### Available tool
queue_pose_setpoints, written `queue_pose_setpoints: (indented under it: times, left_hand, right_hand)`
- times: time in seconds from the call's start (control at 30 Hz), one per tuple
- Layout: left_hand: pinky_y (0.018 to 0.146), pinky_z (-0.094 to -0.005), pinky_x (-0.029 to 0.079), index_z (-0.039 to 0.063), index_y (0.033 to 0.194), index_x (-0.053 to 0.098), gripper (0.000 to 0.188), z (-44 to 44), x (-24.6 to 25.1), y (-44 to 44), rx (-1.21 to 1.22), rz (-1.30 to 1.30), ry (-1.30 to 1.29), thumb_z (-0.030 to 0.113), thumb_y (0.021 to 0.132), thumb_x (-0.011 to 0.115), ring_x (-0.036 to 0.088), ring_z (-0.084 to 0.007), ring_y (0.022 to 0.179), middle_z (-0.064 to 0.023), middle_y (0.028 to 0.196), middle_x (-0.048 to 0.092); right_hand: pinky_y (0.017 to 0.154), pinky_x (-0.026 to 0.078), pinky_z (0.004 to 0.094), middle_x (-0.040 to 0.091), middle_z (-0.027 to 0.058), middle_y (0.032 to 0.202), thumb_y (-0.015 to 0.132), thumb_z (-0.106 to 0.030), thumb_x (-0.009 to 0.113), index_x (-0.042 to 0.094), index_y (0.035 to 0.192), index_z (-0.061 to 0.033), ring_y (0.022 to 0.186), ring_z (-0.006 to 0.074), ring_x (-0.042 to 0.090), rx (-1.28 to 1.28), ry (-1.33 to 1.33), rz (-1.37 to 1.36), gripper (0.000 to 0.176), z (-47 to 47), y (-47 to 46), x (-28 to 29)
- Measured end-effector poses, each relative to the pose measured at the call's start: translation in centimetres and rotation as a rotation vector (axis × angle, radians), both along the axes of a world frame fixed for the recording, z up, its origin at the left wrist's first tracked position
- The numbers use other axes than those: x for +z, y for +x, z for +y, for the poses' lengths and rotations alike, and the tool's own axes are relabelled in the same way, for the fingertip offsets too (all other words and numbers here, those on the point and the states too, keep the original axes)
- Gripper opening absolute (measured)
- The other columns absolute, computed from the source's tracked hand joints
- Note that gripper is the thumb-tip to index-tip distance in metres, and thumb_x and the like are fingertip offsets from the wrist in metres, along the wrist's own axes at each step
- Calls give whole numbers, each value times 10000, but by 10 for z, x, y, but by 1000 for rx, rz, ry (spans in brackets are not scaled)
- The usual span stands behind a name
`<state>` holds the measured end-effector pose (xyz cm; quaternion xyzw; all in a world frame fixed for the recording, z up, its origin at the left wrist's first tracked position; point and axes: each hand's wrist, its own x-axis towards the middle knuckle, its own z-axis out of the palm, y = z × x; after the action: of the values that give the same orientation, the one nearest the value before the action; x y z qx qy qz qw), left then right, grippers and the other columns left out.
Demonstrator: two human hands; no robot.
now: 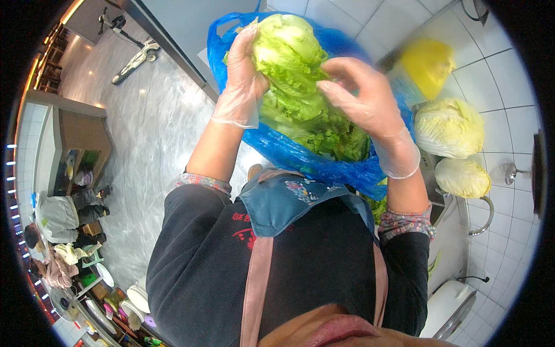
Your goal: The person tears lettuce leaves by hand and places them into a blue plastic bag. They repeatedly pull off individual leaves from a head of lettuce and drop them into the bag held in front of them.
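Observation:
A head of green leafy lettuce [288,56] is held up over a blue plastic bag [277,143]. My left hand [247,69], in a clear disposable glove, grips its left side, thumb towards the top. My right hand [362,93], gloved the same way, has its thumb and fingers curved beside the lettuce's right edge; whether the fingertips touch a leaf I cannot tell. More green lettuce [334,136] fills the open bag beneath, and some leaves [376,208] show below the bag, near my right forearm.
Two napa cabbages [449,128] [463,178] lie right of the bag, near a yellow plastic bag [427,67] and a curved metal faucet [490,217] by a tiled wall. A kick scooter [134,60] stands on the floor at upper left. People and stacked containers are at lower left.

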<state>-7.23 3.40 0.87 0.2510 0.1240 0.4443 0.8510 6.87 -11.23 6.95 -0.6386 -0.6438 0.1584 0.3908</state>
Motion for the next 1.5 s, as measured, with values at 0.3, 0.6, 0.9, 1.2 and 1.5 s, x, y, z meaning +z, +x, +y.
queue_pose_setpoints:
  times: [0.3,0.6,0.9,1.2,1.5]
  left_hand:
    - [958,-376,432,-9,1234,455,483,8,-23,-8,-169,-100,133,202,816,573,538,-257,1096,-147,1154,561]
    - [884,-374,495,-22,1140,498,371,10,-20,-5,-183,-25,14,108,803,586,591,-245,996,-143,1067,591]
    - [869,-384,497,-27,1116,523,375,3,-10,-4,-126,67,-26,154,797,598,602,-256,963,-149,1048,601]
    - [873,-398,485,-13,1096,538,382,4,-16,2,7,129,-99,188,778,601,594,-262,958,-140,1053,594]
    - [922,-462,443,40,1174,526,449,12,-18,-9,19,57,-124,253,780,557,557,-313,1037,-156,1141,572]
  right_hand:
    - [649,422,224,560,-24,756,834,-177,587,610,890,-11,692,62,495,68,-281,316,177,13,21,14]
    - [732,437,236,581,-11,874,844,-213,611,597,986,-44,798,79,525,73,-325,197,221,18,39,-4]
    - [696,433,238,571,-10,819,833,-169,620,601,932,-36,772,80,515,81,-295,83,167,22,17,-6]
    - [634,459,277,629,66,759,805,-187,639,637,818,-48,686,183,594,-44,222,17,139,24,6,-27]
    - [630,415,212,550,-33,790,871,-180,594,585,973,-43,697,54,486,-133,60,444,171,12,25,-32]
